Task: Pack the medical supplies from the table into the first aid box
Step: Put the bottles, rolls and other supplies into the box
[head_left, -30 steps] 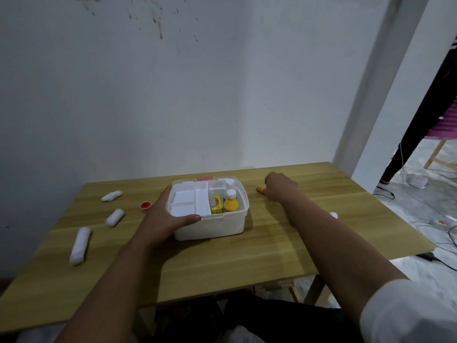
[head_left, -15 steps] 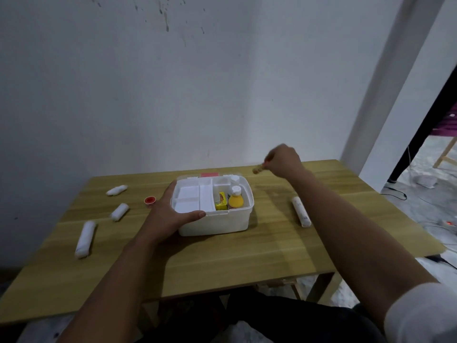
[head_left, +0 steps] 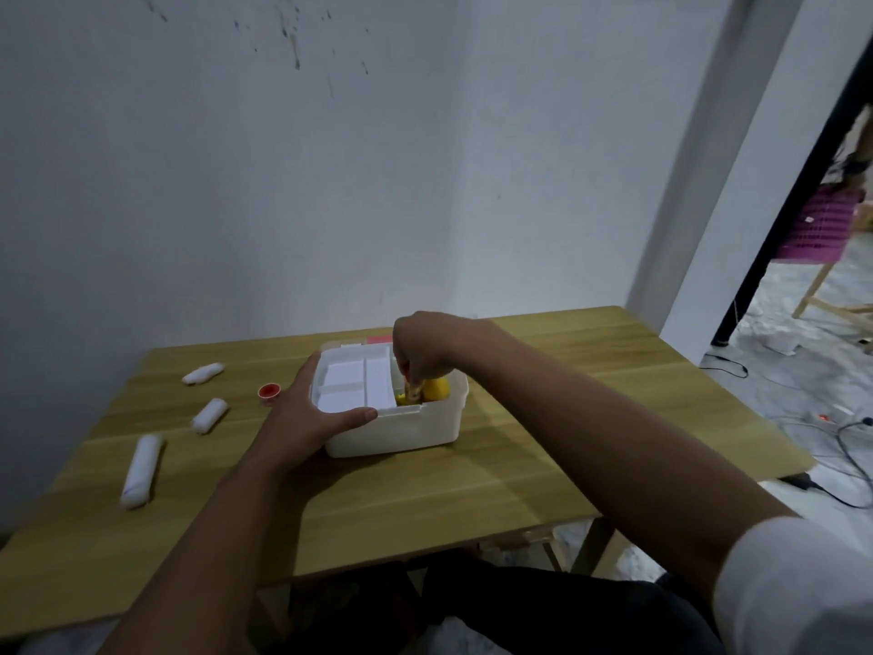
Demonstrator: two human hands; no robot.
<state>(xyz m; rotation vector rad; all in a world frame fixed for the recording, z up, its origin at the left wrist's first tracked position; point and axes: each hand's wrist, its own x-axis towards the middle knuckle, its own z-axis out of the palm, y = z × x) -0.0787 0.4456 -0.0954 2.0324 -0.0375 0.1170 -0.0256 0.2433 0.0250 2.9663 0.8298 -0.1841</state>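
Observation:
The white first aid box [head_left: 401, 430] stands mid-table with its top open. My left hand [head_left: 309, 416] grips its near-left corner, thumb on the rim. My right hand [head_left: 423, 349] hovers over the box's right compartment, fingers pinched on a small tan vial [head_left: 414, 393] that points down into it. Beside the vial inside stand a yellow bottle [head_left: 437, 390] and a small yellow item [head_left: 400, 398]. Three white bandage rolls lie on the left of the table: a far one [head_left: 203, 373], a middle one [head_left: 210, 415] and a long near one [head_left: 140, 470]. A small red cap [head_left: 269, 391] sits left of the box.
The wooden table [head_left: 567, 418] stands against a white wall. Its right edge borders a doorway with cables [head_left: 850, 446] on the floor and a purple object on a wooden frame [head_left: 822, 234] beyond. My right forearm crosses the table's right half.
My right hand has carried the small vial from above the table's far right side to over the box and lowered it into the right compartment. My left hand stays on the box.

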